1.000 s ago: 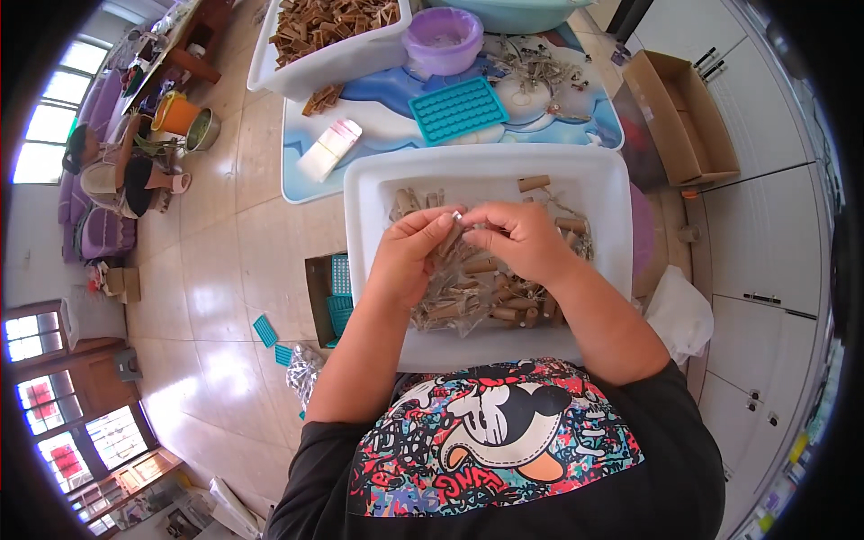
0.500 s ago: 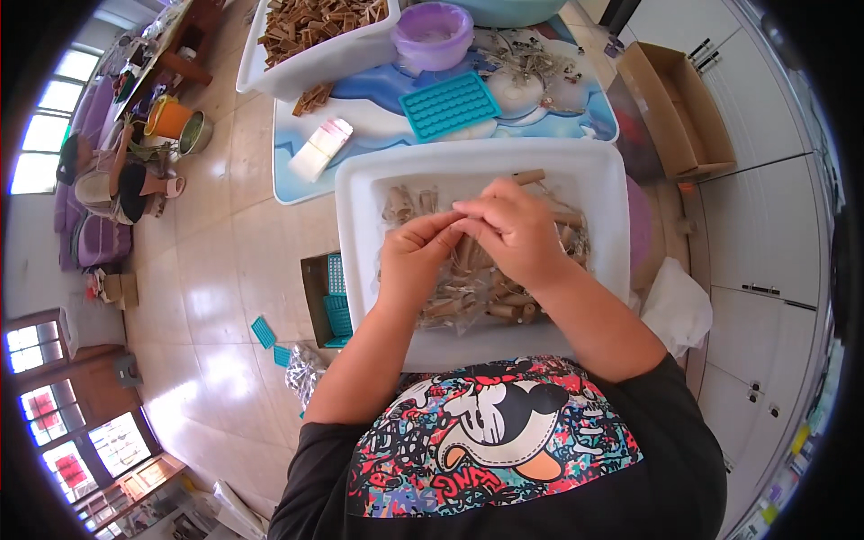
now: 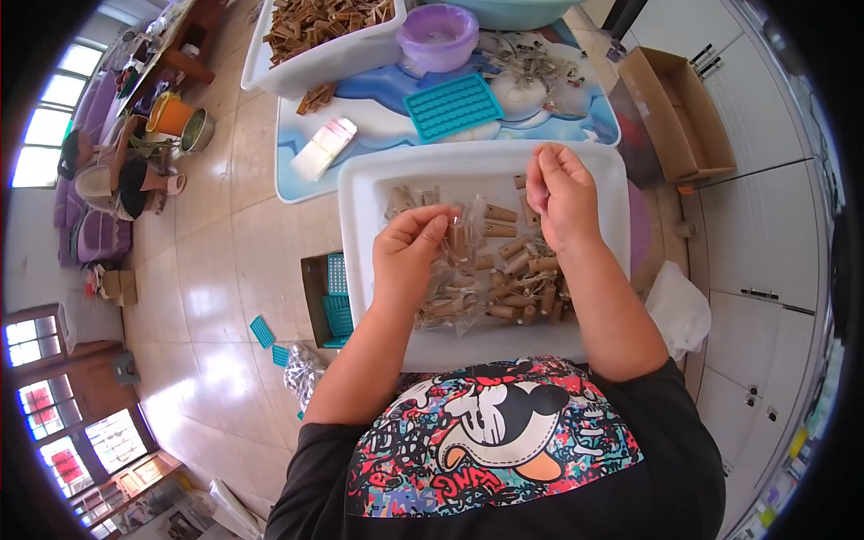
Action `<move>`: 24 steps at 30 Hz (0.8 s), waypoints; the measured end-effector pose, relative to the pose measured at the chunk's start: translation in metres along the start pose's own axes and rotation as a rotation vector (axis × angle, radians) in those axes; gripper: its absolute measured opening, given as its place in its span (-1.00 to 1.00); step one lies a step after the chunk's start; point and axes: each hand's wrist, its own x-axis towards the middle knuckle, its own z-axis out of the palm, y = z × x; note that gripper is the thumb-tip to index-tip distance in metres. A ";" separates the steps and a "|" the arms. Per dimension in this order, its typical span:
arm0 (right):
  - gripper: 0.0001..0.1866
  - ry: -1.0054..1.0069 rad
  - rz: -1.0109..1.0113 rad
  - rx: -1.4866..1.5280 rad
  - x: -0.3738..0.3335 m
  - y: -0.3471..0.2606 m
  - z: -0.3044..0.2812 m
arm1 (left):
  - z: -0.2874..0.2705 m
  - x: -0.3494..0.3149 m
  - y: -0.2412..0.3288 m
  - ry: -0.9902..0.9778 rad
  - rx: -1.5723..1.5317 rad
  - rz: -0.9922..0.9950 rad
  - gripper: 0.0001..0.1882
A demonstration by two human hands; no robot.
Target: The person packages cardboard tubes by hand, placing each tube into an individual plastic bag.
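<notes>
Over the white rectangular plastic tub (image 3: 459, 155), 1 clear plastic bag (image 3: 473, 223) is pinched.
Left hand (image 3: 405, 255) grips its edge, probably to steady it above the brown cylinders (image 3: 515, 261); right hand (image 3: 567, 196), fingers pressed together, contents unclear.

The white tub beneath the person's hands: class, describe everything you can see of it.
The white tub is rectangular, plastic-looking, with rounded corners and a broad rim. Open side up, by the patterned table, it holds brown cylinders and clear packets. The left hand and right hand are over it; its underside is hidden.
</notes>
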 end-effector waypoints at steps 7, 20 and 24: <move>-0.79 -0.252 0.056 -0.459 -0.018 0.022 0.011 | -0.003 0.003 0.003 0.021 -0.013 -0.057 -0.85; -0.84 -0.326 0.069 -0.464 -0.020 0.027 0.012 | -0.009 0.003 0.001 0.031 -0.028 -0.044 -0.89; -0.83 -0.295 0.256 -0.404 -0.024 0.010 0.020 | -0.010 0.001 0.003 0.002 -0.067 -0.042 -0.88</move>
